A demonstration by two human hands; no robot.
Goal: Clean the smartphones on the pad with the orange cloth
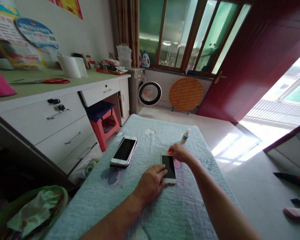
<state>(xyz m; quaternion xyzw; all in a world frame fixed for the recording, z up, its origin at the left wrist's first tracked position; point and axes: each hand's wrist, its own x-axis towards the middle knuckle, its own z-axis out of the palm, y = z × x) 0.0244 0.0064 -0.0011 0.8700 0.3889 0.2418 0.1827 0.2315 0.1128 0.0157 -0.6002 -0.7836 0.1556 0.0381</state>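
- The fingers of the left hand lie flat and slightly apart, pressing down on the lower left edge of a white smartphone; the fingers of the right hand are pinched together on a small orange tab at the phone's top edge.
- The bench is covered by a pale blue quilted cloth, and the phone lies face up near its middle, screen dark.
- A second smartphone, rose-gold edged, lies face up to the left, well apart from both hands.
- A small dropper-style bottle stands beyond the right hand, near the far edge of the cloth.
- A pinkish scrap lies just beside the phone's right edge; what it is cannot be told.
- Judged from this, the step in hand is work on the screen surface, likely peeling or laying a film by its tab, with the left hand steadying the phone.
- The next move calls for a slow, even pull or lowering along the phone's length, with the left hand's pressure firm so the phone does not slide on the soft cloth.
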